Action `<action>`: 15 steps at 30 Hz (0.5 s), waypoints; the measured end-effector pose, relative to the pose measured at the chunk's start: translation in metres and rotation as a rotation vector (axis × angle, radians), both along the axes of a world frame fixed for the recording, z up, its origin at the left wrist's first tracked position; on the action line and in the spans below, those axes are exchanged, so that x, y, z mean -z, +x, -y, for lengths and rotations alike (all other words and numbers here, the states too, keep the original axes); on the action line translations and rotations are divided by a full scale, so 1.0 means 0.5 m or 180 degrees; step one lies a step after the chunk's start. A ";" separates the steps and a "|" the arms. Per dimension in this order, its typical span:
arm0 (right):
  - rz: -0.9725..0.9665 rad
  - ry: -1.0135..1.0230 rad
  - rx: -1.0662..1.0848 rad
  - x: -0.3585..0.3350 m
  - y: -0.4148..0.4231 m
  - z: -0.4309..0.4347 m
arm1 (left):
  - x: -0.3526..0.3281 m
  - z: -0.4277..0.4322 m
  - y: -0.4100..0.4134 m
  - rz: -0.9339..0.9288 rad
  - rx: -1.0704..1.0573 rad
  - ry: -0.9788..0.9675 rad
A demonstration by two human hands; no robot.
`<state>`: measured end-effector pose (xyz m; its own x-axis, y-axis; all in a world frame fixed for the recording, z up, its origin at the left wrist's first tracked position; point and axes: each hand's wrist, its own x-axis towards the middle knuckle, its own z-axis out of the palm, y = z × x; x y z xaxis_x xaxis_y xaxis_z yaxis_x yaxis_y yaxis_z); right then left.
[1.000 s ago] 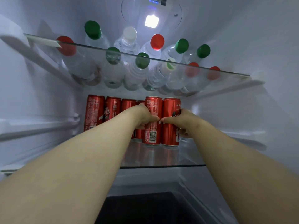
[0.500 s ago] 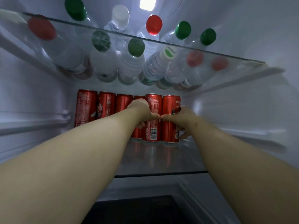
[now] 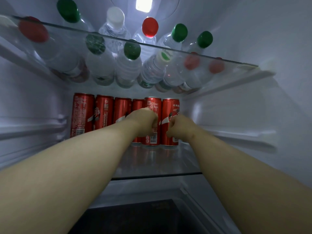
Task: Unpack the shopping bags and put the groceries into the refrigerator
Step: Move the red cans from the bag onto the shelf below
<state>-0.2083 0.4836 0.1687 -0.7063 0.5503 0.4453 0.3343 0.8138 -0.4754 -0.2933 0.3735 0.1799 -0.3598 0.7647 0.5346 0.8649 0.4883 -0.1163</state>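
Both hands are deep in the refrigerator (image 3: 263,31), knuckles towards me and fingers curled. They are at the right end of the row of red cans (image 3: 104,115) on the lower glass shelf (image 3: 157,164). The left hand (image 3: 143,121) sits against the barcode can (image 3: 152,105). The right hand (image 3: 178,126) sits against the rightmost can (image 3: 170,107), which stands touching its neighbour. Whether either hand truly grips its can or only rests curled against it I cannot tell — the fingertips are hidden behind my own knuckles.

I judge this to be the placing step for the drinks. These two cans stand upright on the shelf, slightly forward of the others (one more, the fourth can (image 3: 137,105), is half hidden behind my left hand). The next move, as I see it, calls for letting go cleanly without tipping either can. Then both arms draw straight out under the upper shelf (image 3: 236,62) with its water bottles (image 3: 128,68), and on to the bags for whatever is left — none of which shows from here.
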 end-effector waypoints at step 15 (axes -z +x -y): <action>0.1060 0.0254 -0.0221 0.004 0.001 -0.005 | 0.022 -0.037 0.000 -0.0714 -0.0603 -0.0968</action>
<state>-0.2077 0.4859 0.1666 -0.8545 0.4687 0.2238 0.4030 0.8702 -0.2834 -0.2932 0.3919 0.1691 -0.4094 0.8313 0.3760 0.7000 0.5505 -0.4548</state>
